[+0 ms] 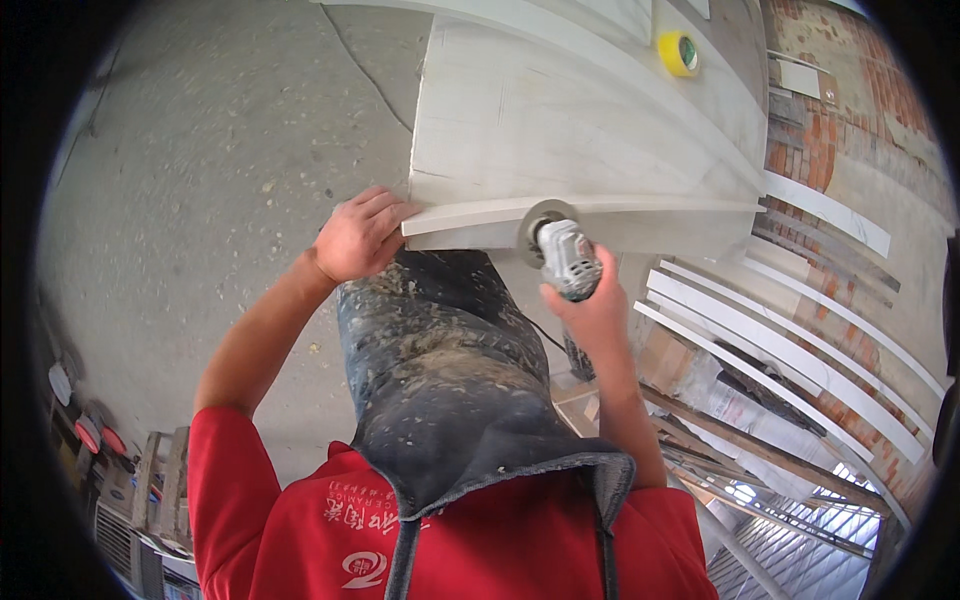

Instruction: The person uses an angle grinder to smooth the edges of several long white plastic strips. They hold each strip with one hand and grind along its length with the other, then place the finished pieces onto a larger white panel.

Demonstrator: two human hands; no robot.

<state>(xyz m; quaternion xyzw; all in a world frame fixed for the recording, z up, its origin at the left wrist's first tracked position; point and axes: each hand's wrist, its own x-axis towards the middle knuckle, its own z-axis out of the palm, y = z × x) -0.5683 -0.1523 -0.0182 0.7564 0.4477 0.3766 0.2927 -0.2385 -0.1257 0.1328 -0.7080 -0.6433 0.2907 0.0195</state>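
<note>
My right hand (592, 297) is wrapped round the body of a small angle grinder (570, 258). The grinder's round disc (541, 226) meets the near edge of a long, narrow white strip (655, 203) that looks like tile. At the strip's left end, my left hand (365, 233) has its fingers closed over the corner, gripping it. The strip lies along the near side of a pale, dusty work table (500, 130). Whether the disc is spinning cannot be told.
A roll of yellow tape (678, 54) lies on the table's far right. Several long white strips (790, 350) lean at the right near a brick wall (905, 90). A dark cable (365, 70) runs over the concrete floor (220, 150). Wooden pieces (172, 485) stand at lower left.
</note>
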